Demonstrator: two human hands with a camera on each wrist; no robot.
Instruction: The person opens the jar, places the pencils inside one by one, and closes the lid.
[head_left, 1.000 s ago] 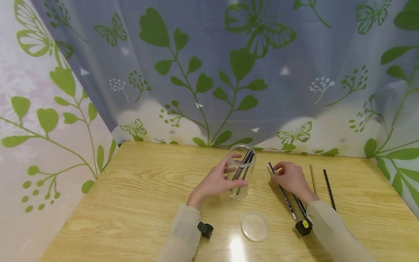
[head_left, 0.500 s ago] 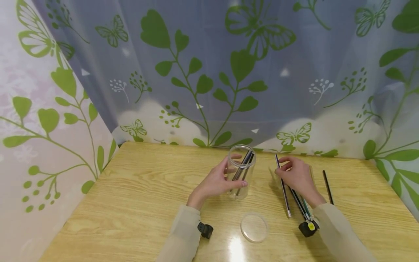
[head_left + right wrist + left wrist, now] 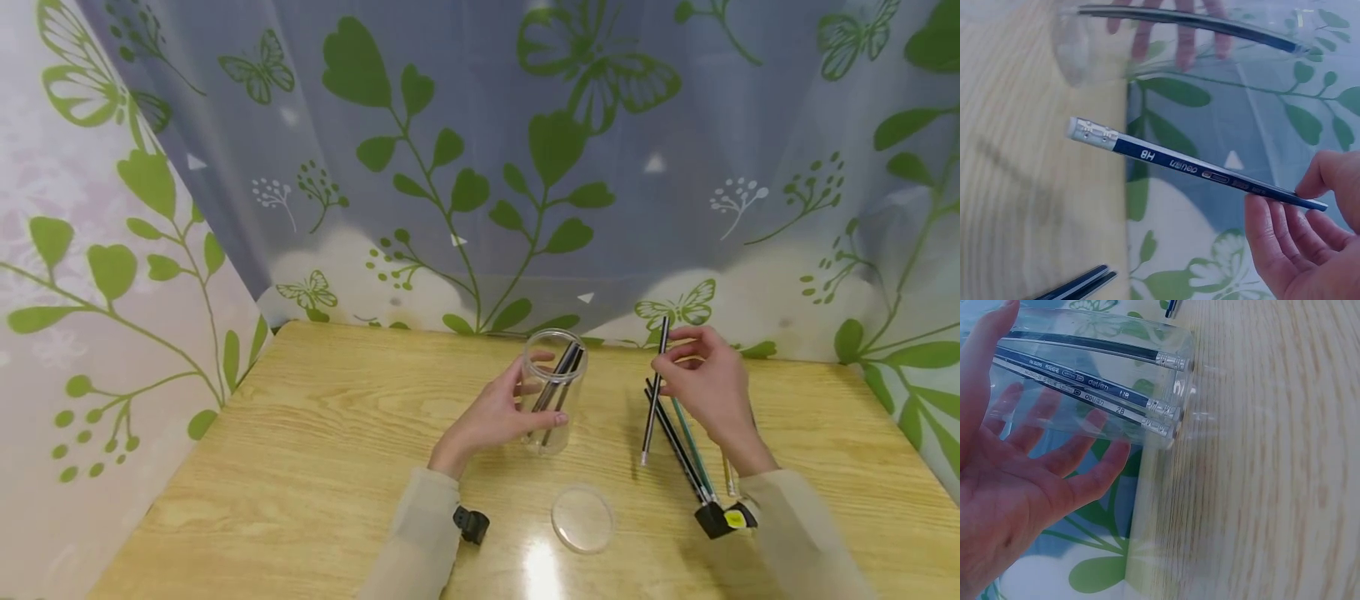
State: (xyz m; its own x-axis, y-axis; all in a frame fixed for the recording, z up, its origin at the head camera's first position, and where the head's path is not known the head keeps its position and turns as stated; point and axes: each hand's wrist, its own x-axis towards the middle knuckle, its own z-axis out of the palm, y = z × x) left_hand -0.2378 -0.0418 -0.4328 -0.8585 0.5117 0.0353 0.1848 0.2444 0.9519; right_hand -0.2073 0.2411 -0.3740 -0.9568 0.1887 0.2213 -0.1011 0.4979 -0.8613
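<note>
My left hand (image 3: 495,412) grips a clear jar (image 3: 574,408), thumb in front and fingers behind its wall. Inside lean several pencils (image 3: 1116,394), eraser ends at the jar's bottom, with HB and 2B printed on two of them. To the right, my right hand (image 3: 712,383) pinches a dark blue HB pencil (image 3: 1179,164) near its far end. Its silver-banded eraser end points down, and it hangs steeply tilted over the table, apart from the jar. Below that hand lie black pencils (image 3: 678,446), a green pencil (image 3: 692,442) and a yellow pencil (image 3: 727,477), partly hidden by the wrist.
A round clear lid (image 3: 582,519) lies on the wooden table (image 3: 315,467) in front of the jar. Behind the table's back edge hangs a leaf-and-butterfly curtain (image 3: 480,167). A black camera (image 3: 471,525) is strapped to the left wrist.
My right hand has raised the pencil off the table and moved to the right and back with it. The pencil now stands steeper. My left hand and the jar have stayed in place.
</note>
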